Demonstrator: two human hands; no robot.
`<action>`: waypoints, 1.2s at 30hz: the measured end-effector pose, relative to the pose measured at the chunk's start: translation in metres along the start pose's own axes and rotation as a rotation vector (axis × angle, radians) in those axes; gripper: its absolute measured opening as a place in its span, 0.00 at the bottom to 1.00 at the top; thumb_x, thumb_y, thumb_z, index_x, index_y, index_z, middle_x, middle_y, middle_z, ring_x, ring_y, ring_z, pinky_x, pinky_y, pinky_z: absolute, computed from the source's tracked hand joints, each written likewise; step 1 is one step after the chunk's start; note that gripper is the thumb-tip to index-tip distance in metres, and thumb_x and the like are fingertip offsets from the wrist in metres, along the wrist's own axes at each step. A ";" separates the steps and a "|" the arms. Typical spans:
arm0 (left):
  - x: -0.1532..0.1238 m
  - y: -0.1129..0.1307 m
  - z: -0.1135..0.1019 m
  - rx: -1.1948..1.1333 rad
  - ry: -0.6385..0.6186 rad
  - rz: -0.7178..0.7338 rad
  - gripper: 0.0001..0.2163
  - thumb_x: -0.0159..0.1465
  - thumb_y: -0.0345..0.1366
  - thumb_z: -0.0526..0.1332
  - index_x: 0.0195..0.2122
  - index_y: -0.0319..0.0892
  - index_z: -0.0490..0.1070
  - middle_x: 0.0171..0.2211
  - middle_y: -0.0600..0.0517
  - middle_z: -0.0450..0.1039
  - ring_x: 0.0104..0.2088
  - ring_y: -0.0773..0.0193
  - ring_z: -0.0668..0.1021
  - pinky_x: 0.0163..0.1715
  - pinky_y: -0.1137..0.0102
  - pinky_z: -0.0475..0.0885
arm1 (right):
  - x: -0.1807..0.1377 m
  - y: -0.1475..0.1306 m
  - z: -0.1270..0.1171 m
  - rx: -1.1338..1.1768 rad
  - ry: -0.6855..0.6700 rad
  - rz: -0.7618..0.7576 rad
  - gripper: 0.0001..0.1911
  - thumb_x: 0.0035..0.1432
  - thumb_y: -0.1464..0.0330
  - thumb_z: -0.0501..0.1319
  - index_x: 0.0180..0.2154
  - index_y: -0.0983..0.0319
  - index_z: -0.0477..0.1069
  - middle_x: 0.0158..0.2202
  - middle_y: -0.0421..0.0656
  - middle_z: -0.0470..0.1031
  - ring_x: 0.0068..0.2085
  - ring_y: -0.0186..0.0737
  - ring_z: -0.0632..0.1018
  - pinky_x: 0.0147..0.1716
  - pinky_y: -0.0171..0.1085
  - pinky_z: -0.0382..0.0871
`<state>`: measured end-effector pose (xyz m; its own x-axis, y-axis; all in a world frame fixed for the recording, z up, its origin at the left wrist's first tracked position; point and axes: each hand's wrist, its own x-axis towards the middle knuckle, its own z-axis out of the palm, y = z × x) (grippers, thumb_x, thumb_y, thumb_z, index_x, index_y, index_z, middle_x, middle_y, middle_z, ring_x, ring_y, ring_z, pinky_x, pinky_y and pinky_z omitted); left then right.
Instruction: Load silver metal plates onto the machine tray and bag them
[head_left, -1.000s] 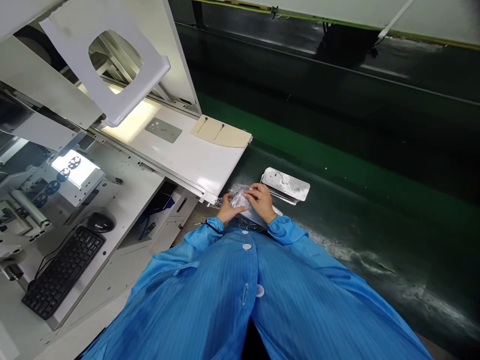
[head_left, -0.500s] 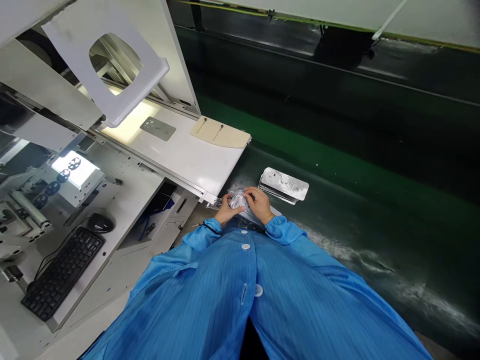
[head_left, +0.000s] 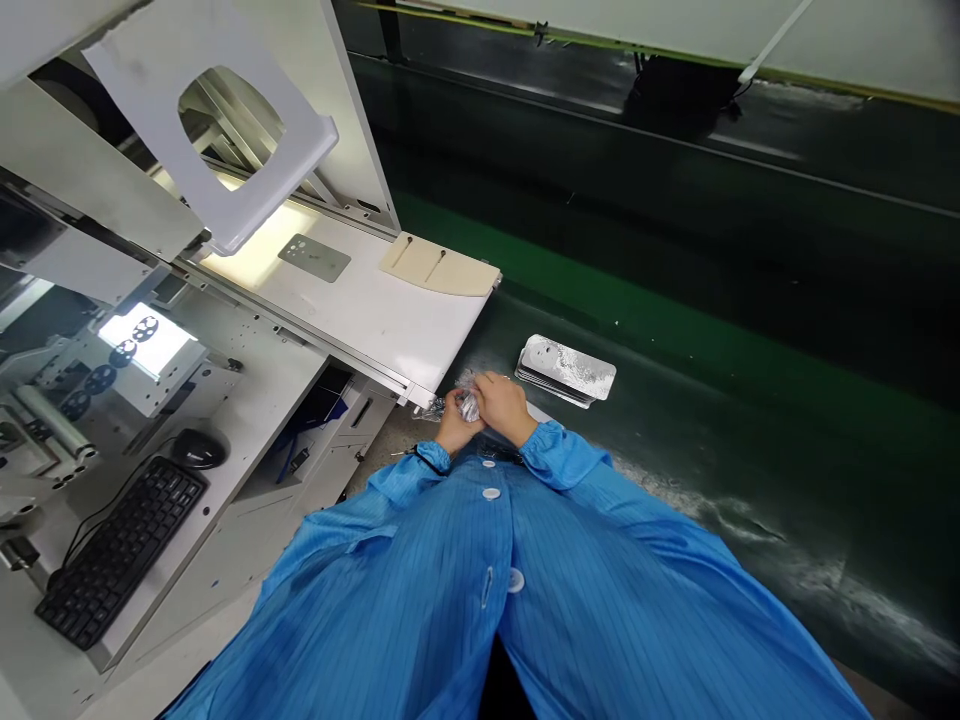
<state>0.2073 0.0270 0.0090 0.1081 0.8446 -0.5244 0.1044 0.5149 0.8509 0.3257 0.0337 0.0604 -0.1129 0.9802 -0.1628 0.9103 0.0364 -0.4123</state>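
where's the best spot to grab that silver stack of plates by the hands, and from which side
Probably by its two long edges near the middle, coming down from above. The stack of plates lies flat on the dark green table, long and thin, so a grip across the narrow width should hold it level. Its right side is open, while the right hand and left hand, busy with a crumpled clear wrap, crowd the left end.

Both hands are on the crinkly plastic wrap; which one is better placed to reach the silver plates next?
Probably the right hand: it lies on the plastic wrap nearest the silver plates, to its right.
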 end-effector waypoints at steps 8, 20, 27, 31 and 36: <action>0.005 -0.012 -0.011 -0.055 -0.076 -0.116 0.39 0.46 0.30 0.74 0.54 0.39 0.52 0.46 0.46 0.63 0.37 0.65 0.71 0.32 0.70 0.68 | 0.003 0.036 0.016 1.203 0.083 0.335 0.19 0.51 0.50 0.63 0.27 0.57 0.60 0.25 0.37 0.69 0.29 0.37 0.74 0.35 0.42 0.72; 0.006 -0.013 -0.012 -0.043 -0.101 -0.135 0.43 0.40 0.30 0.74 0.55 0.41 0.52 0.52 0.42 0.60 0.38 0.63 0.71 0.20 0.74 0.68 | 0.022 0.057 0.001 1.421 -0.042 0.448 0.28 0.44 0.45 0.66 0.28 0.56 0.55 0.15 0.26 0.51 0.15 0.23 0.52 0.14 0.27 0.44; 0.003 -0.002 -0.014 -0.058 -0.101 -0.226 0.43 0.39 0.31 0.71 0.56 0.43 0.51 0.56 0.41 0.57 0.41 0.60 0.71 0.25 0.71 0.69 | 0.028 0.078 0.000 1.125 -0.100 0.361 0.29 0.29 0.58 0.75 0.34 0.60 0.69 0.18 0.29 0.61 0.21 0.27 0.64 0.19 0.30 0.59; 0.005 0.011 -0.006 0.016 -0.111 -0.274 0.39 0.47 0.36 0.73 0.56 0.42 0.51 0.52 0.41 0.64 0.41 0.59 0.73 0.35 0.67 0.69 | 0.023 0.073 0.020 1.049 -0.159 0.354 0.24 0.36 0.52 0.71 0.26 0.63 0.70 0.18 0.34 0.65 0.20 0.28 0.63 0.18 0.31 0.56; 0.011 0.008 -0.001 0.055 -0.079 -0.170 0.43 0.41 0.30 0.76 0.56 0.36 0.54 0.50 0.40 0.66 0.47 0.56 0.72 0.47 0.65 0.67 | 0.021 0.070 0.031 0.923 -0.102 0.345 0.20 0.50 0.51 0.63 0.30 0.61 0.69 0.22 0.39 0.72 0.19 0.30 0.64 0.20 0.32 0.59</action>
<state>0.2088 0.0406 0.0102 0.1613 0.7307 -0.6634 0.1815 0.6388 0.7477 0.3746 0.0511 0.0008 0.0266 0.8855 -0.4640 0.2376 -0.4564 -0.8575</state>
